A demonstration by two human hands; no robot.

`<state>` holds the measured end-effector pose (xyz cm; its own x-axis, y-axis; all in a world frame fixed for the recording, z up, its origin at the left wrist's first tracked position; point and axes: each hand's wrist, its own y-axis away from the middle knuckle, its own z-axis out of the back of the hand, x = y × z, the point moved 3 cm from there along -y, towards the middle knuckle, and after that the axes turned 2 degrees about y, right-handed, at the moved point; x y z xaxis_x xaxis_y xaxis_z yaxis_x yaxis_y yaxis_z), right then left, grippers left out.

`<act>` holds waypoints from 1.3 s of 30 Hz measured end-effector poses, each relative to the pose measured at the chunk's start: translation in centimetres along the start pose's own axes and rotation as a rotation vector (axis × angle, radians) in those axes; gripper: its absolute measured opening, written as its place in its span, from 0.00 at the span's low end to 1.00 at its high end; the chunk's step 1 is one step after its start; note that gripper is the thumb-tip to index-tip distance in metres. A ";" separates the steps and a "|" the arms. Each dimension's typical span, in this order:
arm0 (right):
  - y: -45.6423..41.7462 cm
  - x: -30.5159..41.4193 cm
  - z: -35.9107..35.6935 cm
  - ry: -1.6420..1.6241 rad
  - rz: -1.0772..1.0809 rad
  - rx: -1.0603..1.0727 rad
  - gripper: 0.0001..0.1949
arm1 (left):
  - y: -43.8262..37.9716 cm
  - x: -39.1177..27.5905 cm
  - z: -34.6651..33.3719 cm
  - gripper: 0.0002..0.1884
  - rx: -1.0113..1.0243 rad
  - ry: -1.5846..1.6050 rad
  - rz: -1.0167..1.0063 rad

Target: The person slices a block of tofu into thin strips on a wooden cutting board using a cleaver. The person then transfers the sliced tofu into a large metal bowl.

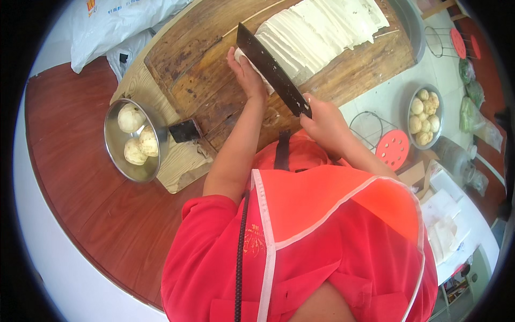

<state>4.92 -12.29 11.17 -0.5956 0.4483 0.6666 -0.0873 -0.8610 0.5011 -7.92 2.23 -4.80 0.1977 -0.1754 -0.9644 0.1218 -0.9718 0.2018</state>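
A dark-bladed cleaver [273, 68] slants across a wooden cutting board [213, 86], its handle end gripped by my right hand [326, 120]. To the blade's right, a long row of thin white slices [310, 40] leans in overlapping layers. My left hand [247, 78] is on the blade's other side, holding a white piece [265, 82] against it. The blade and my fingers hide much of that piece.
A steel bowl [132, 173] with three peeled round vegetables [131, 118] stands left, near a dark box-like object [185, 131]. White plastic bags [116, 28] lie at upper left. On the right are a basin of round vegetables [423, 116] and a red-topped stool [392, 150].
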 end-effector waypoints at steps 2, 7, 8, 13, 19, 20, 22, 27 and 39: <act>0.2 0.1 -0.2 0.058 -0.009 0.010 0.19 | -0.1 0.3 0.2 0.22 -0.004 -0.010 -0.014; 0.4 -0.3 -1.0 0.095 0.020 0.007 0.18 | -0.2 0.5 0.1 0.21 0.004 -0.022 -0.039; 0.3 -0.3 -1.2 0.092 0.029 -0.006 0.17 | -0.2 0.7 0.3 0.21 0.002 -0.021 -0.034; -1.0 -0.7 -2.2 0.103 0.069 -0.041 0.12 | 0.7 -0.7 -0.3 0.21 -0.020 -0.109 -0.069; -2.7 -0.5 -2.9 0.173 0.088 -0.043 0.08 | 0.4 -0.6 -0.3 0.21 -0.062 -0.151 -0.141; -2.9 -0.4 -3.0 0.184 0.092 -0.042 0.08 | 0.3 -0.1 0.0 0.21 -0.070 -0.169 -0.138; -3.4 -0.7 -3.2 0.208 0.091 -0.044 0.08 | 0.6 -0.5 -0.4 0.21 -0.077 -0.200 -0.126; -4.5 -1.4 -4.1 0.223 0.083 -0.050 0.08 | 0.6 -0.1 -0.2 0.21 -0.073 -0.282 -0.141; -6.9 -4.6 -6.4 0.147 0.090 -0.105 0.11 | 1.1 -0.5 -0.5 0.22 -0.071 -0.324 -0.162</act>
<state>3.15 -9.97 1.17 -0.7140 0.3353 0.6147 -0.1066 -0.9197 0.3778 -7.40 1.32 -4.04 -0.1470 -0.0720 -0.9865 0.1956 -0.9798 0.0424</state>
